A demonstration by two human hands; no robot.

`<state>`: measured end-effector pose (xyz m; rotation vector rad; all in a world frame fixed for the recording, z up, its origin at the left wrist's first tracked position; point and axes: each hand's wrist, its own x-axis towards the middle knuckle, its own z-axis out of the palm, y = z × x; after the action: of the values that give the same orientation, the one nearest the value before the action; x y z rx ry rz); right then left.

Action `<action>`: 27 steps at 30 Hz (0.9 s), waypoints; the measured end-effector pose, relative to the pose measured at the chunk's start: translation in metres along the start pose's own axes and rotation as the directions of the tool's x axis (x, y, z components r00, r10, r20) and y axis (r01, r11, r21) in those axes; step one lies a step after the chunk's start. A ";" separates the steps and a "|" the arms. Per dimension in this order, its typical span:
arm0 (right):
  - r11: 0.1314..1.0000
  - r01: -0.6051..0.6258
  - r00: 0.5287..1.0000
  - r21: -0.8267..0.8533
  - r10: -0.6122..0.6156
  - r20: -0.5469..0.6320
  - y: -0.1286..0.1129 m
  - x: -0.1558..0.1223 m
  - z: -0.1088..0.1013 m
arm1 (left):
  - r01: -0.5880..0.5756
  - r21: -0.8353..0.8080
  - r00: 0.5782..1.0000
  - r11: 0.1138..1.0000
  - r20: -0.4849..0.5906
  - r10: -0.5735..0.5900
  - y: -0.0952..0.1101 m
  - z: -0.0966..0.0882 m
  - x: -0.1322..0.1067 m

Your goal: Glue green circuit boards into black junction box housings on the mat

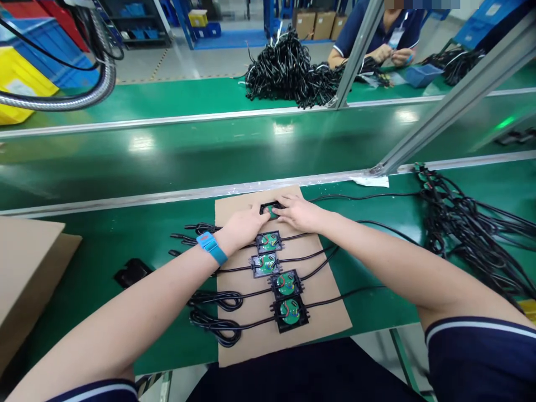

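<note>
Both hands work at the far end of a cardboard sheet, on a small black plastic housing with a green circuit board inside. My left hand, below a blue wristband, closes on its left side. From the right, my right hand has its fingers bent onto the same housing, thumb near the board. Nearer me, several similar open housings lie in a column, among them one housing just below my hands and one at the near end. Black cables run out of both sides of them.
Coiled cables lie left of the sheet, near a black plastic part and a cardboard box. At right is a heap of cables. Metal posts rise beyond the table. A co-worker sits across, behind another cable pile.
</note>
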<state>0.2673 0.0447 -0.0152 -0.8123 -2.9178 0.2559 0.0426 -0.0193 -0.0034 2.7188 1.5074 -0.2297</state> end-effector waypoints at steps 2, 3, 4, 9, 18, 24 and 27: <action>0.999 0.042 0.999 0.006 -0.042 -0.016 0.005 0.001 0.004 | -0.007 -0.001 1.000 1.000 0.012 0.007 0.001 -0.001 0.001; 0.998 0.063 0.998 0.001 -0.063 -0.019 0.006 0.002 0.006 | -0.010 0.002 1.000 1.000 0.015 0.010 0.001 -0.002 0.001; 0.997 0.081 0.997 -0.005 -0.081 -0.017 0.007 0.002 0.007 | -0.012 0.003 1.000 1.000 0.017 0.012 0.001 -0.002 0.001; 0.995 0.102 0.995 0.002 -0.102 0.019 0.006 0.007 0.003 | -0.009 -0.039 1.000 0.999 0.007 0.009 0.000 -0.002 0.001; 0.984 -0.171 0.984 0.044 0.172 -0.034 -0.004 -0.003 -0.020 | 0.027 -0.261 0.999 0.965 -0.021 -0.034 -0.010 -0.012 0.000; 0.905 -0.418 0.909 -0.086 0.417 -0.027 0.020 -0.043 -0.021 | 0.180 -0.325 0.978 0.928 -0.046 -0.205 -0.025 -0.006 -0.019; 0.863 -0.495 0.869 -0.099 0.488 -0.086 0.038 -0.058 -0.015 | 0.194 -0.292 0.979 0.936 -0.005 -0.204 -0.031 -0.007 -0.025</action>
<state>0.3380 0.0484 -0.0104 -1.5537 -2.6374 0.0913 0.0046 -0.0232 0.0083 2.3575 1.6766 0.0371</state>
